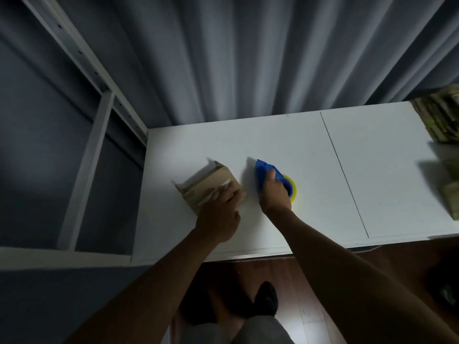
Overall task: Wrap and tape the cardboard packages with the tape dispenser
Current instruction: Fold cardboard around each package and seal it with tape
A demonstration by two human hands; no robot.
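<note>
A small brown cardboard package [201, 184] lies on the white table [298, 150], left of centre, with pale strips of tape across its top. My left hand [219, 212] rests on the package's near right part, fingers over its top. Just to the right, my right hand [274, 192] grips the blue tape dispenser [263, 173], which carries a yellow tape roll [292, 187]. The dispenser's blue nose points away from me and stands on the table, a short gap from the package.
Stacks of cardboard packages [442, 120] sit at the table's far right edge, with more packages [450, 187] nearer on the right. A grey curtain [248, 58] hangs behind the table. A white metal frame [87, 157] stands to the left. Wooden floor and my dark shoe [267, 297] show below.
</note>
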